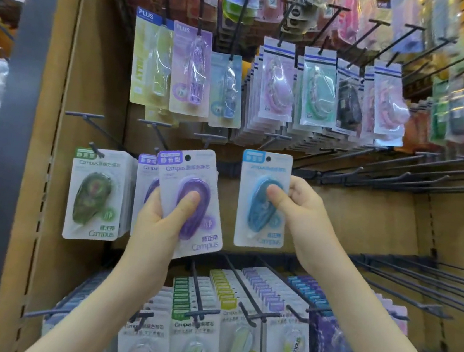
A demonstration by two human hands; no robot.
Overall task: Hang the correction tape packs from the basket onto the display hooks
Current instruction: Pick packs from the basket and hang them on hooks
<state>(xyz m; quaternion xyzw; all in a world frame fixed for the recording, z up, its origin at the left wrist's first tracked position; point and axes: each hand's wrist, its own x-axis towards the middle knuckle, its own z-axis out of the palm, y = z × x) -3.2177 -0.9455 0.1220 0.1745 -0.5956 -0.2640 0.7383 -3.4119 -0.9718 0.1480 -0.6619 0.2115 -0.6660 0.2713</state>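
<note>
My left hand (pixel 158 219) grips a purple correction tape pack (pixel 195 177), thumb on its blister, tilted in front of purple packs (pixel 146 171) that hang on a hook. A blue correction tape pack (pixel 262 179) is held upright by my right hand (pixel 299 210), with the thumb on the blister. Its hang hole sits just below and left of bare hooks (pixel 342 172) in the middle row. Green packs (pixel 97 194) hang at the left of that row. The basket is out of view.
Rows of other correction tape packs (pixel 320 90) hang above, and more packs (pixel 236 322) fill the hooks below my arms. Long bare hooks (pixel 417 274) jut out at the right. A brown pegboard side panel (pixel 46 153) bounds the display on the left.
</note>
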